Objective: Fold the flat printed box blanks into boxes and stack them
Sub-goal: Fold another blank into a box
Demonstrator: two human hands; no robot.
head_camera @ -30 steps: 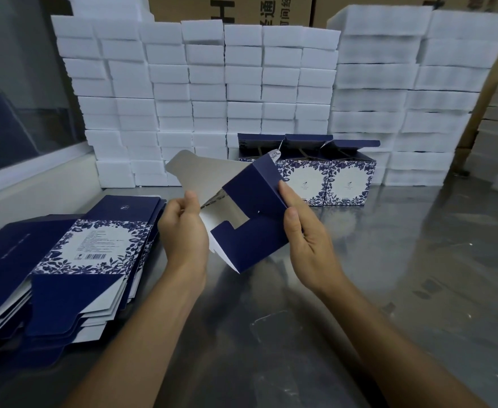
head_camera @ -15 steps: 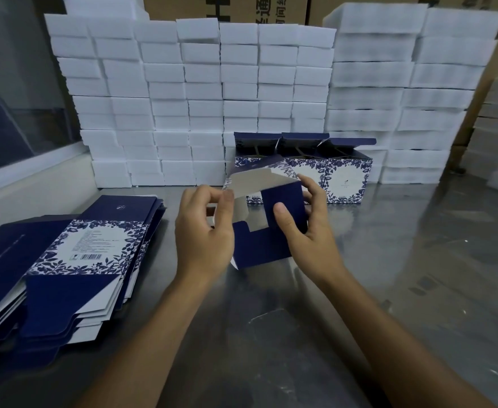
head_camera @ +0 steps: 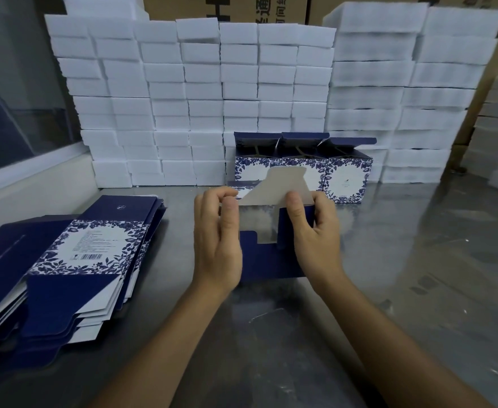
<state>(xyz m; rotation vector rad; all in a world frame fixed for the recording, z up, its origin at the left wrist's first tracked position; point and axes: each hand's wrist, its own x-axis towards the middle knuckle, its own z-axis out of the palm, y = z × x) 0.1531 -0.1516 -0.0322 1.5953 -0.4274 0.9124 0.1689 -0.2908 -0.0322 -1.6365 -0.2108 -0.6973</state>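
I hold a half-formed navy box (head_camera: 271,265) upright over the steel table, its open end toward me and a grey inner flap (head_camera: 280,187) sticking up. My left hand (head_camera: 216,241) grips its left side, thumb and fingers pinching the flap's left corner. My right hand (head_camera: 315,231) grips the right wall, thumb inside on the flap. A pile of flat printed blanks (head_camera: 65,260) lies at the left. Three folded boxes (head_camera: 303,172) with open lids stand in a row behind the held one.
White foam blocks (head_camera: 183,98) are stacked high along the back of the steel table (head_camera: 418,275), with more stacks at the right (head_camera: 403,98). Brown cartons rise behind them. A glass partition (head_camera: 12,98) and white ledge run along the left.
The box has turned square to me and come lower toward the table. Both hands shifted up to the grey flap, which now stands up between my thumbs.
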